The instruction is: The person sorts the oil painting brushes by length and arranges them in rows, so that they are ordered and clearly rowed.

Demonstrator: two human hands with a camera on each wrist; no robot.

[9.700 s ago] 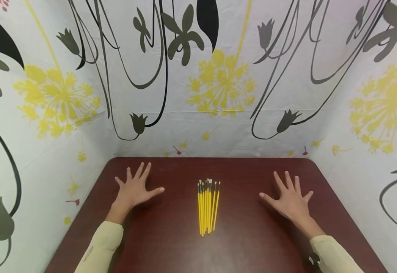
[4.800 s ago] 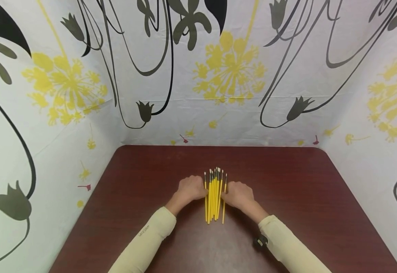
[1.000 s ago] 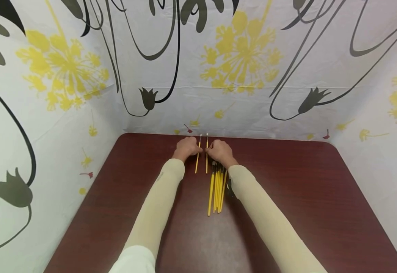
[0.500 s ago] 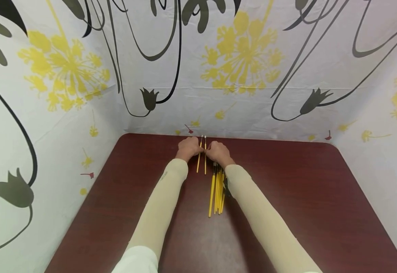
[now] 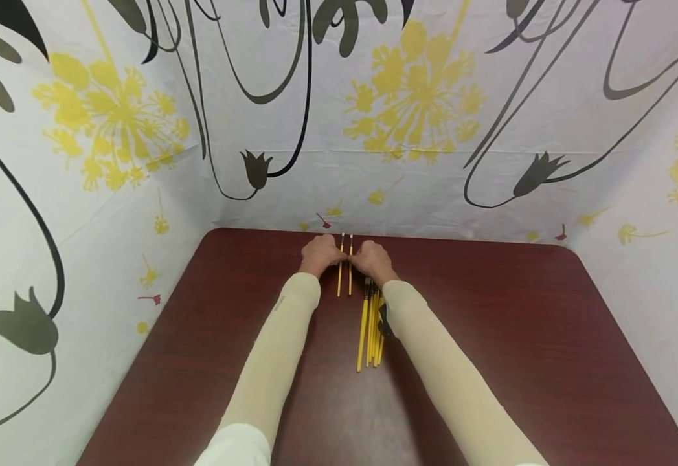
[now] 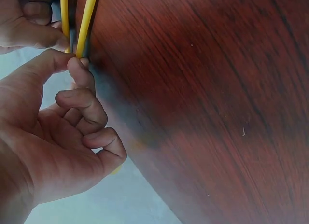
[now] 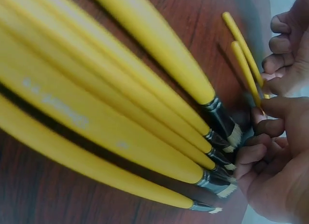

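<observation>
At the far edge of the table, my left hand (image 5: 320, 254) pinches a yellow-handled paintbrush (image 5: 339, 282) between thumb and index finger. Close beside it, my right hand (image 5: 373, 260) pinches a second yellow paintbrush (image 5: 350, 281). Both brushes lie nearly parallel, a small gap apart, bristles toward the wall. The thumbs almost meet between them. In the left wrist view, the left hand's brush handle (image 6: 88, 21) runs upward from the fingertips. Several more paintbrushes (image 5: 370, 333) lie in a bundle nearer me, their upper ends partly hidden by the right wrist; pale bristles (image 7: 234, 136) show in the right wrist view.
The dark red-brown table (image 5: 199, 362) has rounded far corners. A white cloth wall (image 5: 327, 175) with yellow, grey and black flower prints rises behind it and on both sides. A dark object (image 5: 384, 322) sits at the right wrist, by the brush bundle.
First spread flat either side of the bundle, my hands have gone to it, then carried one paintbrush each to the far edge. Within the last second the two brushes have come closer together.
</observation>
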